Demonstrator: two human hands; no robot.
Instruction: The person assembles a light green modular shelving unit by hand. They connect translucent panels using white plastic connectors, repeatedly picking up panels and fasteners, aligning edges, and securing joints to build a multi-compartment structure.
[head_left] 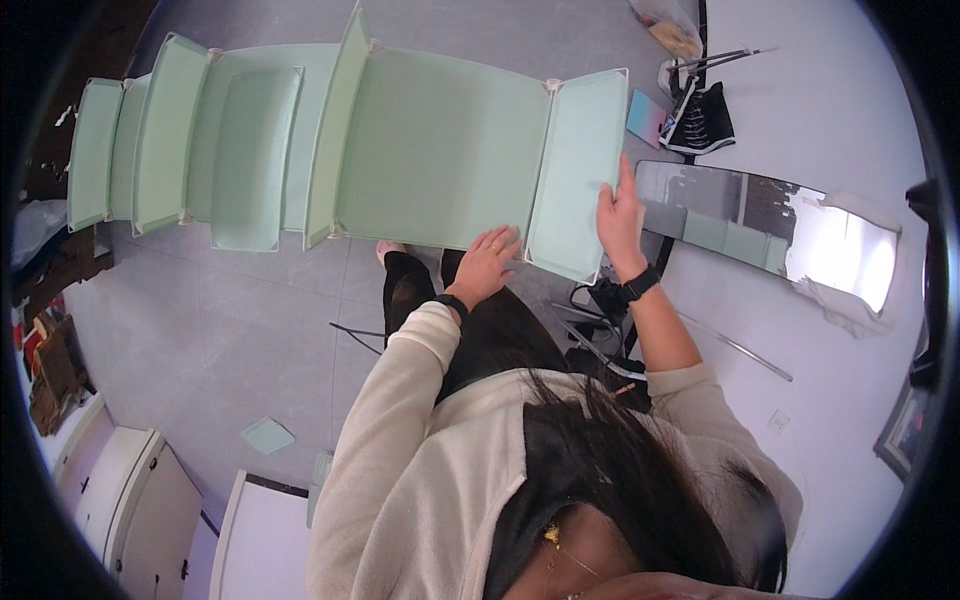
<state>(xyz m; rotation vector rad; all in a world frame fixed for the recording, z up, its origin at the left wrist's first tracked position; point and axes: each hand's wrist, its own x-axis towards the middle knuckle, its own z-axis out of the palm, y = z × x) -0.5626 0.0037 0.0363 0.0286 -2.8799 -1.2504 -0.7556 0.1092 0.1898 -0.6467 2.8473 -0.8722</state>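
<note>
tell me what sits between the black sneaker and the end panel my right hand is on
A small pink-and-blue card lies on the floor between the black sneaker and the end panel under the right hand, in the head view.

left palm hidden on panel; bag cut off at top edge.

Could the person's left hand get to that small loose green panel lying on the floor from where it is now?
Probably not without moving. The left hand rests on the lower edge of the green panel assembly, while the small green panel lies far off on the floor, well to the person's left. Nothing blocks the way; it just looks out of reach.
</note>
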